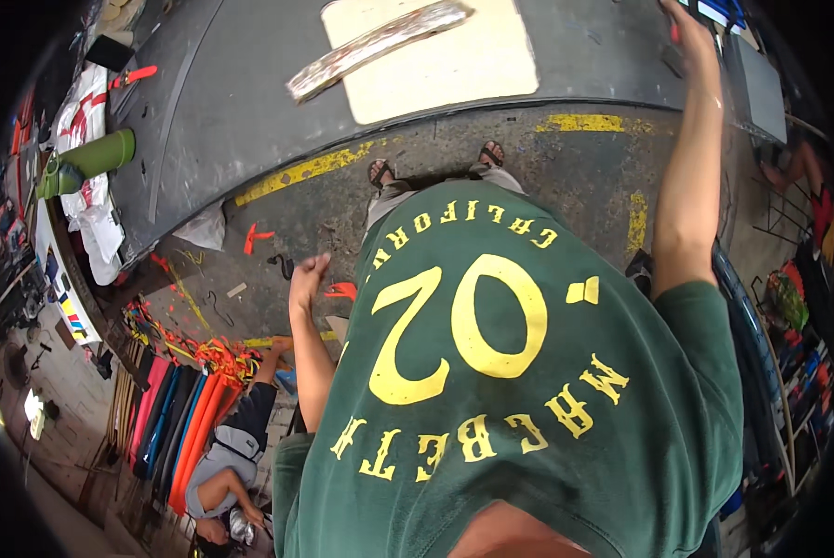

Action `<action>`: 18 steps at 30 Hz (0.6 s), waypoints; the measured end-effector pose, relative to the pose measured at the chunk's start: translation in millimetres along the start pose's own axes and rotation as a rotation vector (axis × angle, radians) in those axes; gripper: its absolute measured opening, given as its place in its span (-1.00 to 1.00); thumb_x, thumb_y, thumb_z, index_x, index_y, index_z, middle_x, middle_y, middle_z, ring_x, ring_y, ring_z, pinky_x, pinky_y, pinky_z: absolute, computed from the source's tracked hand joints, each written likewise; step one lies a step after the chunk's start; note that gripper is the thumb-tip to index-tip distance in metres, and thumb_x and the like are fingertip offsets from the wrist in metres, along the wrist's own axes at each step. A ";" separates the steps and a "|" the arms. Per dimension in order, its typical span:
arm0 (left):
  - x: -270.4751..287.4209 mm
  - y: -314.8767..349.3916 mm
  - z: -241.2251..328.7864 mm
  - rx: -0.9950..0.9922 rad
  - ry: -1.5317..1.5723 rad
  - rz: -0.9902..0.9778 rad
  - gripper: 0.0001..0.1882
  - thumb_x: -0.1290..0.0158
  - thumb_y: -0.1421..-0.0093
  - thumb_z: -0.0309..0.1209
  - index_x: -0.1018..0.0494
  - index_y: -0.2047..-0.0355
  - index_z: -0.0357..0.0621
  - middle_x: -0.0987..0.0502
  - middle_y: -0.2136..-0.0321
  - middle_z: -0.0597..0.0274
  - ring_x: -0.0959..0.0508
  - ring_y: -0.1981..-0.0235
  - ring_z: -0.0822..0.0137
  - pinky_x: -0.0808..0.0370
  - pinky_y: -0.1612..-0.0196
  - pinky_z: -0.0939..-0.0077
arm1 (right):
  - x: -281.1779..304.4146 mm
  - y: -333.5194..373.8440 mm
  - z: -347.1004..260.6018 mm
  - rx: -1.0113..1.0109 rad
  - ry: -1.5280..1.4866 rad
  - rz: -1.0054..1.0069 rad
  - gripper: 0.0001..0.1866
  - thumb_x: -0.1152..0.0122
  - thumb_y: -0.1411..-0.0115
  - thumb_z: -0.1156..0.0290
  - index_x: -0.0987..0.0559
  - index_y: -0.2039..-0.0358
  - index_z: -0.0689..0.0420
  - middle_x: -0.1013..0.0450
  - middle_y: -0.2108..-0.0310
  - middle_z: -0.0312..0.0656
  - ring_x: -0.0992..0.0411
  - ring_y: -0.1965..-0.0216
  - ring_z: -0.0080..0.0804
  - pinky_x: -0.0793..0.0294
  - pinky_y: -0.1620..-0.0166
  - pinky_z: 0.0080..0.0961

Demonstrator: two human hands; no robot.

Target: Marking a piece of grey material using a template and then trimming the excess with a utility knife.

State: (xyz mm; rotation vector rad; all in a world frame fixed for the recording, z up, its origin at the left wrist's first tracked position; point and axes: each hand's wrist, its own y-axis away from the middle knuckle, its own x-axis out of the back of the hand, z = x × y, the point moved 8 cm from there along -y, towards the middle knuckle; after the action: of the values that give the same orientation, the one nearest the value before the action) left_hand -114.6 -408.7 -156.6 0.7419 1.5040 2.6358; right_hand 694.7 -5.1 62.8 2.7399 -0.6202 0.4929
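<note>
My left hand (309,281) hangs low at my side over the floor, its fingers curled in, and nothing shows in it. On the floor beside it lies a red scrap (342,291). My right hand (694,37) reaches out over the far right of a dark grey worktable (249,84). Something small and red (674,32) shows at its fingers; the picture's edge cuts off part of this. Away from both hands, a cream board (445,79) lies on the table. A long strip in crinkled, shiny wrapping (375,51) rests across it.
A green roll (100,155) and white plastic sheeting (96,228) lie at left. Upright fabric rolls (189,428) stand behind-left, near a tangle of orange strips (217,363). Another person (231,456) is low down there. A grey box (754,88) stands right of my right arm.
</note>
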 end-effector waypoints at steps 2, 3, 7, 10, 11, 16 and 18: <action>-6.8 -8.7 85.2 -0.171 -0.071 -0.080 -0.60 -0.24 -0.27 -0.08 -0.62 0.34 -0.23 -0.52 0.49 0.47 -0.40 0.43 0.56 -0.37 0.33 0.54 | 42.5 16.6 65.4 -0.096 -0.297 0.104 -0.59 -0.31 -0.27 0.19 -0.60 0.07 0.28 -0.62 0.25 -0.12 -0.58 0.25 -0.45 -0.57 0.17 -0.55; 3.1 -11.5 97.9 -0.165 -0.064 -0.088 -0.60 -0.24 -0.27 -0.08 -0.62 0.34 -0.23 -0.52 0.49 0.47 -0.40 0.43 0.56 -0.37 0.33 0.54 | 22.0 46.3 76.6 -0.136 -0.422 -0.052 -0.58 -0.31 -0.27 0.23 -0.53 0.05 0.33 -0.60 0.22 -0.02 -0.60 0.22 -0.37 -0.62 0.12 -0.53; 15.0 -28.7 136.9 -0.202 -0.249 -0.336 -0.66 -0.24 -0.29 -0.13 -0.61 0.40 -0.18 -0.56 0.47 0.46 -0.45 0.43 0.58 -0.38 0.30 0.62 | -52.4 191.2 97.5 -0.133 -0.899 -0.232 -0.68 -0.14 -0.25 0.50 -0.45 0.00 0.33 -0.48 0.05 0.02 -0.50 0.08 -0.20 -0.60 0.00 -0.35; 4.9 -13.3 185.3 -0.269 -0.213 -0.565 -0.65 -0.24 -0.28 -0.13 -0.60 0.38 -0.22 -0.62 0.44 0.37 -0.55 0.38 0.51 -0.49 0.19 0.57 | -120.4 280.8 114.9 -0.316 -0.884 -0.120 -0.76 -0.14 -0.25 0.46 -0.49 0.07 0.17 -0.35 0.39 -0.33 -0.23 0.48 -0.57 -0.26 0.46 -0.58; 1.9 -12.6 201.4 -0.279 -0.218 -0.582 -0.65 -0.24 -0.28 -0.13 -0.60 0.38 -0.22 -0.62 0.44 0.37 -0.55 0.38 0.51 -0.49 0.19 0.57 | -134.3 302.2 125.4 -0.406 -0.840 -0.037 -0.82 -0.17 -0.30 0.37 -0.49 0.12 0.12 -0.32 0.46 -0.38 -0.19 0.55 -0.60 -0.19 0.51 -0.60; -21.8 -1.3 257.9 -0.416 -0.384 -0.661 -0.64 -0.24 -0.27 -0.11 -0.62 0.30 -0.21 -0.65 0.42 0.32 -0.58 0.34 0.48 -0.51 0.17 0.55 | -174.4 357.0 133.0 -0.466 -0.694 0.050 -0.63 -0.04 -0.46 0.07 -0.47 0.03 0.14 -0.35 0.52 -0.35 -0.22 0.61 -0.59 -0.23 0.57 -0.59; -31.3 7.8 278.7 -0.502 -0.391 -0.637 -0.63 -0.27 -0.23 -0.11 -0.63 0.36 -0.23 -0.63 0.46 0.35 -0.55 0.40 0.53 -0.50 0.26 0.54 | -175.8 355.6 128.8 -0.399 -0.654 0.031 -0.60 -0.03 -0.47 0.07 -0.45 -0.07 0.14 -0.41 0.46 -0.33 -0.32 0.57 -0.58 -0.37 0.51 -0.58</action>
State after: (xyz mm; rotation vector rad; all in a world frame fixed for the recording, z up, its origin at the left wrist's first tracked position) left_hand 28.9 -195.2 -44.4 0.5599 0.7540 2.0807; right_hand 416.4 -294.5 -49.8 2.4671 -0.7999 -0.5029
